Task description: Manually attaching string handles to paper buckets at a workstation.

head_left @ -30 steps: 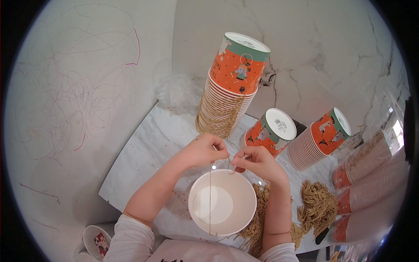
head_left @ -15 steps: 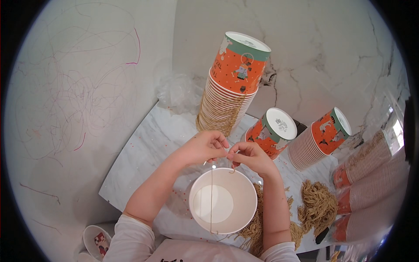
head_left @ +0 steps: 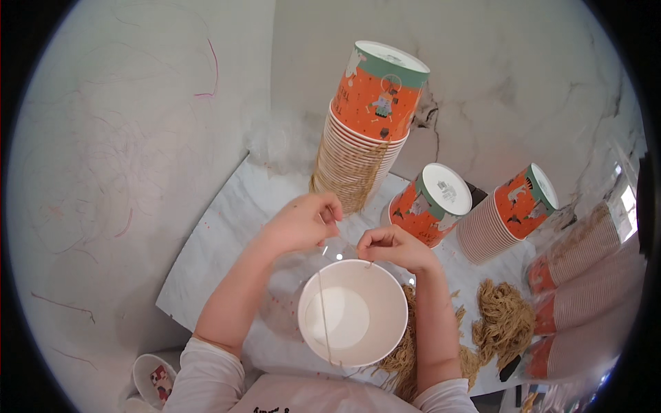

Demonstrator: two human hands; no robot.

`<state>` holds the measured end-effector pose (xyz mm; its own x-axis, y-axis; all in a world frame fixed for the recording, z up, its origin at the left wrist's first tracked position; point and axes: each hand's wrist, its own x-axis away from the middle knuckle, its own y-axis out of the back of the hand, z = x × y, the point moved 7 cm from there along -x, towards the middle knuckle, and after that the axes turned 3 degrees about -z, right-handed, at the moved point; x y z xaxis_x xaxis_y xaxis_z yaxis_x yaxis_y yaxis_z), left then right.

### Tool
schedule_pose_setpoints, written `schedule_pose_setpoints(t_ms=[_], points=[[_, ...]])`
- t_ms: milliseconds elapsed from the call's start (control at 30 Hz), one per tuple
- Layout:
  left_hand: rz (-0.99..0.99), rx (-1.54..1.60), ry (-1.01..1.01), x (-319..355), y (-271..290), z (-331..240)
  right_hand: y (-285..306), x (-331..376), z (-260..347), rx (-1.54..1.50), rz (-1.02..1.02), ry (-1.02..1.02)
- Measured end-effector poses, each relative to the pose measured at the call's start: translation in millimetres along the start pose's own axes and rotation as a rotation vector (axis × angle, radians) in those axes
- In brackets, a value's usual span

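A white paper tub stands upright on the table, its mouth toward me. A thin tan string crosses the tub's opening from the near rim up to my left hand, which is closed on it beyond the tub's far left side. At the far rim my right hand pinches the string's other part; a short curl shows under its fingertips. The hands are apart, and the string between them is too fine to follow. Beside the far rim lies a clear, shiny round shape.
Behind stands a tall stack of orange-and-green tubs with strings on their rims. Farther right are an upturned tub and another stack. Tan string bundles lie right; wrapped stacks sit beyond. Lower left is a tub.
My hands have parted from their meeting point over the far rim. The left moved up and left, drawing the string across to a slant; the right stayed near the rim.
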<state>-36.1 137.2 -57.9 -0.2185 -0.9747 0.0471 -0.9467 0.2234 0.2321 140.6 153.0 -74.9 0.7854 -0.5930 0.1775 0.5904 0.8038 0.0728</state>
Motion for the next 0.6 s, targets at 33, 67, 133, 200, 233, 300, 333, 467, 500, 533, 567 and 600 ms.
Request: schedule_pose_setpoints(t_ms=[33,67,133,200,233,300,333,467,500,533,567,600], points=[[-0.074,-0.082,-0.018,4,9,-7,1,0,-3,0.004,0.022,-0.021],[-0.071,-0.08,-0.014,9,12,-14,2,-1,-6,-0.001,0.021,-0.025],[-0.08,-0.233,0.041,17,19,-24,5,-3,-9,-0.041,0.022,-0.02],[-0.074,-0.314,0.041,17,18,-24,5,-4,-13,-0.055,0.03,-0.026],[-0.07,-0.396,0.04,18,18,-24,3,-5,-14,-0.069,0.041,-0.032],[-0.081,-0.505,0.017,20,17,-25,5,-5,-17,-0.081,0.037,-0.043],[-0.09,-0.614,-0.008,20,16,-26,5,-5,-18,-0.093,0.032,-0.054],[-0.08,-0.72,-0.072,20,12,-21,0,-4,-16,-0.081,0.033,-0.09],[-0.084,-0.74,-0.098,18,11,-19,-1,-3,-17,-0.063,0.028,-0.111],[-0.087,-0.76,-0.124,18,9,-18,-2,-3,-18,-0.045,0.023,-0.131],[-0.088,-0.761,-0.125,18,8,-18,-3,-4,-17,-0.045,0.023,-0.13],[-0.1,-0.785,-0.133,18,7,-19,-6,-4,-16,-0.064,0.039,-0.119]])
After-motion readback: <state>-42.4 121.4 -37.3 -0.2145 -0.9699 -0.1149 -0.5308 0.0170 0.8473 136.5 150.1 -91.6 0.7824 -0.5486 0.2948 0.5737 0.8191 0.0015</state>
